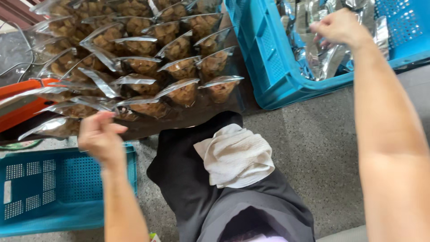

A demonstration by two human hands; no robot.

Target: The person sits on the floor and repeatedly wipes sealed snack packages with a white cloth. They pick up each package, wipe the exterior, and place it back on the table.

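Observation:
Several clear pouches filled with brown food (179, 67) stand in rows on a dark tray (210, 110) in front of me. My left hand (101, 136) hovers at the tray's near left corner, fingers curled, touching the edge of a pouch (67, 125) there; whether it grips it I cannot tell. My right hand (340, 27) is raised over a blue plastic crate (268, 76) at the upper right, pinching shiny empty silver bags (322, 58) that lie inside it.
A white cloth (235, 157) rests on my black-trousered knee (201, 201). A second blue crate (49, 188) lies on the speckled grey floor at lower left. An orange device (22, 103) sits left of the tray.

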